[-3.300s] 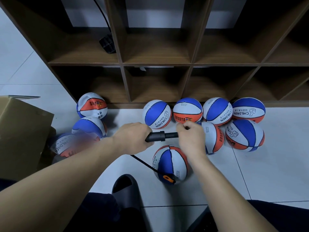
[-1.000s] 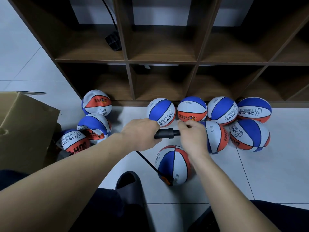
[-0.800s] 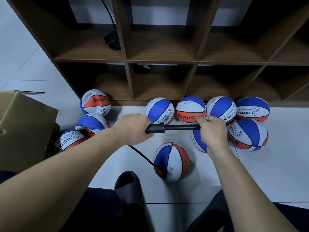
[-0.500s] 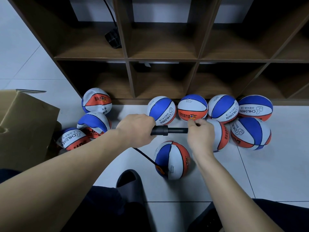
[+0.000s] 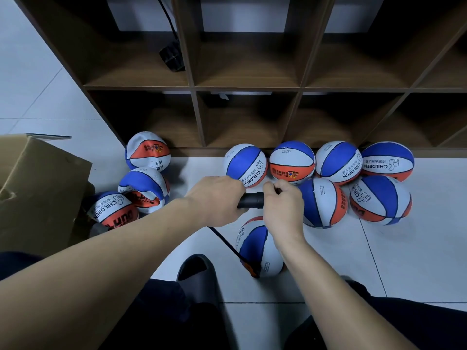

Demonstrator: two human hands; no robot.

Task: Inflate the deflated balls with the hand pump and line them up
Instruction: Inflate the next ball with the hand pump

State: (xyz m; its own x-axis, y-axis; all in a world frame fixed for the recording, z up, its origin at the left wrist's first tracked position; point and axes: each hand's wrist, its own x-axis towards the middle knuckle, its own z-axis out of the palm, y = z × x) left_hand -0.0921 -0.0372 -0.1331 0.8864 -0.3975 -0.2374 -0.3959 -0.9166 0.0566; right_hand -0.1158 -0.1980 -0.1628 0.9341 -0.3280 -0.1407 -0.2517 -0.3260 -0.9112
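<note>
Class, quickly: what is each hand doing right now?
Left hand: grips the pump barrel.
Right hand: grips the pump handle, which its fingers hide, pushed in against the barrel.

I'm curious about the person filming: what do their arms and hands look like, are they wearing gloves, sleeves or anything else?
Both forearms are bare, with no sleeves in view. The left hand and right hand wear no gloves, rings or watch that I can see. Below them are dark trousers and a dark slipper.

Pump (image 5: 250,199) mostly hidden by hands; box (image 5: 32,190) cut off left.
</note>
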